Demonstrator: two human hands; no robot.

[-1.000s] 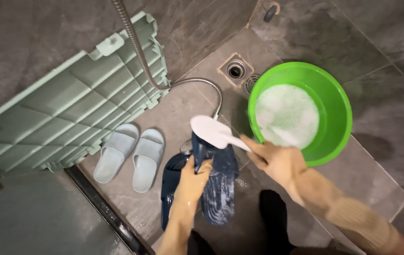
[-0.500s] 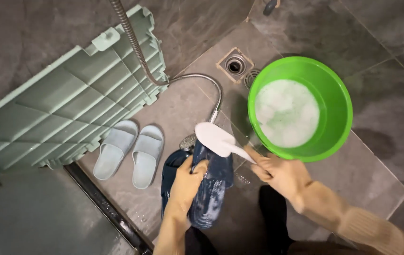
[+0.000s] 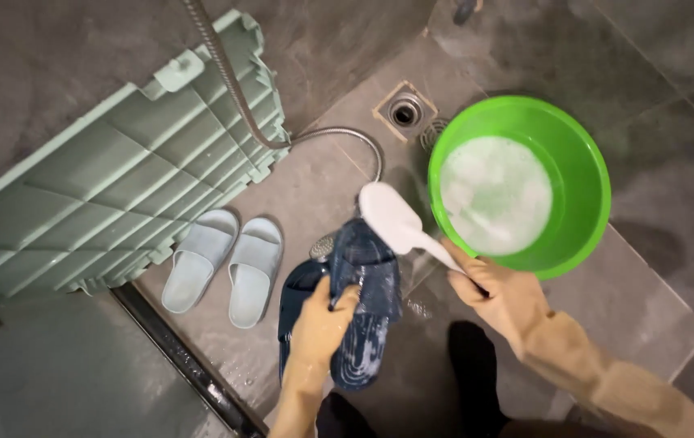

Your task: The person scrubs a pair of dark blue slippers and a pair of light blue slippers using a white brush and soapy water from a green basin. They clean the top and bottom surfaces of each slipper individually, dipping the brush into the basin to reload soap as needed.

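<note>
From the head camera we look straight down at a wet grey tiled floor (image 3: 607, 341). Our left hand (image 3: 323, 324) is clenched around a dark blue slipper (image 3: 363, 308), tilted sole-up over the floor, with a second dark slipper (image 3: 297, 300) lying just beneath and beside it. Our right hand (image 3: 497, 292) grips the handle of a white brush (image 3: 396, 219), whose head rests at the toe end of the held slipper. A green basin (image 3: 582, 162) of foamy water stands just beside the brush hand, and a floor drain (image 3: 404, 111) sits beyond it. A pair of pale slippers (image 3: 225, 264) lies near on the left, next to a mint-green slatted mat (image 3: 103, 186) propped on edge, with a shower hose (image 3: 339, 134) curling across the floor

We judge the main risks come from wetness: the soapy slipper could slip out of our left-hand hold if the brush pushes hard; a wide stroke could knock our elbow or the handle against the basin rim and spill suds; and the slick tiles could cost us our footing while we lean over
</note>
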